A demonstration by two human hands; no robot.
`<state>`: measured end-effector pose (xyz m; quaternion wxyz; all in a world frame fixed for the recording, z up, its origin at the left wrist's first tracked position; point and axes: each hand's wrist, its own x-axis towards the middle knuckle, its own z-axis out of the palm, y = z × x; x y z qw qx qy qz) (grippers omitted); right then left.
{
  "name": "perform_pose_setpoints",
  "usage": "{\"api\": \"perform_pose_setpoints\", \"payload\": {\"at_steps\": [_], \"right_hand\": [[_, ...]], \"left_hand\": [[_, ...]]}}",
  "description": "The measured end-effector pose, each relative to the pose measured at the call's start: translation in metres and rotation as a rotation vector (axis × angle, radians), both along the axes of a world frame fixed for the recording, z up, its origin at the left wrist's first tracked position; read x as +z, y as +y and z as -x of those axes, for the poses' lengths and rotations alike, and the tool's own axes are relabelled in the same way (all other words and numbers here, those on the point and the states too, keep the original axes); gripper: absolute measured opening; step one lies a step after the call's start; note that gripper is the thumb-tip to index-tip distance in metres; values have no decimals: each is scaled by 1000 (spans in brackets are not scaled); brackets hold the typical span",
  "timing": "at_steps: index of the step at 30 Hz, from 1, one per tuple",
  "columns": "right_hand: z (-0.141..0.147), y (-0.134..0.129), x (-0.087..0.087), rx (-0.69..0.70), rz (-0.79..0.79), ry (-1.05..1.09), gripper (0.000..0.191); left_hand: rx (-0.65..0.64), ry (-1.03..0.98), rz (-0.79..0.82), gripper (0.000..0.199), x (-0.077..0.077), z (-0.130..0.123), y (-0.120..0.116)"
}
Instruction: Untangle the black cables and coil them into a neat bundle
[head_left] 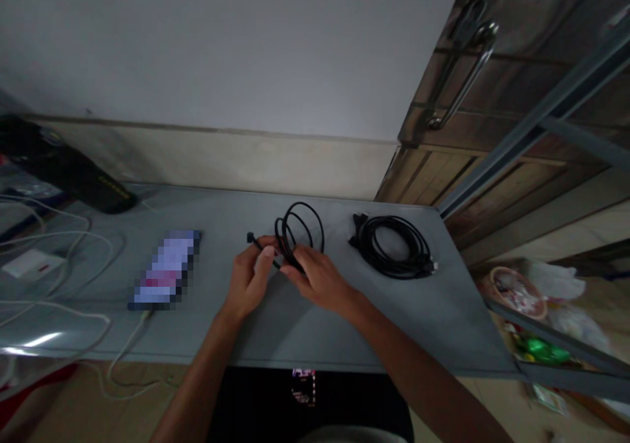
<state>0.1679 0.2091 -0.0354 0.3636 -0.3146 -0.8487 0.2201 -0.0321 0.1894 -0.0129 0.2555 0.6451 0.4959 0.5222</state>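
Over the middle of the grey table, both of my hands are on a thin black cable gathered in loose loops. My left hand pinches the cable near one end, and a small dark plug sticks out past the fingers. My right hand grips the bundled loops, which rise above its fingers. To the right of my hands, a coiled black cable with several connectors lies on the table, touched by neither hand.
At left lie a phone with a white cord plugged in, a white adapter and tangled white cables. A dark bottle lies tilted by the wall. A metal frame bar rises at the right edge, with a basket beyond.
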Motion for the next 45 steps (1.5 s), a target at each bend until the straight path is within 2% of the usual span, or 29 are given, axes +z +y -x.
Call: {"api": "perform_pose_setpoints", "payload": {"at_steps": [7, 11, 16, 19, 23, 28, 34, 41, 45], "right_hand": [[0, 4, 6, -67, -20, 102, 36], [-6, 8, 10, -169, 82, 328, 43], [-15, 20, 16, -289, 267, 695, 43], [-23, 32, 18, -350, 304, 907, 43], [-46, 51, 19, -476, 325, 1035, 47], [-81, 67, 21, -607, 246, 1181, 50], [-114, 75, 28, -694, 155, 1380, 57], [-127, 72, 34, -710, 66, 1446, 54], [-127, 70, 37, -693, 65, 1469, 50]], "left_hand": [[-37, -225, 66, 31, 2, -2, 5], [-69, -455, 59, 24, 4, -1, 10], [-39, -681, 60, 23, 7, 1, 13], [-3, -770, 64, 26, 8, 3, 15], [45, -849, 36, 29, 6, 9, 18], [99, -921, -27, 24, 1, 20, 23], [176, -1002, -60, 18, -2, 29, 26], [217, -988, -62, 23, -4, 30, 28], [210, -982, -81, 39, -5, 30, 28]]}}
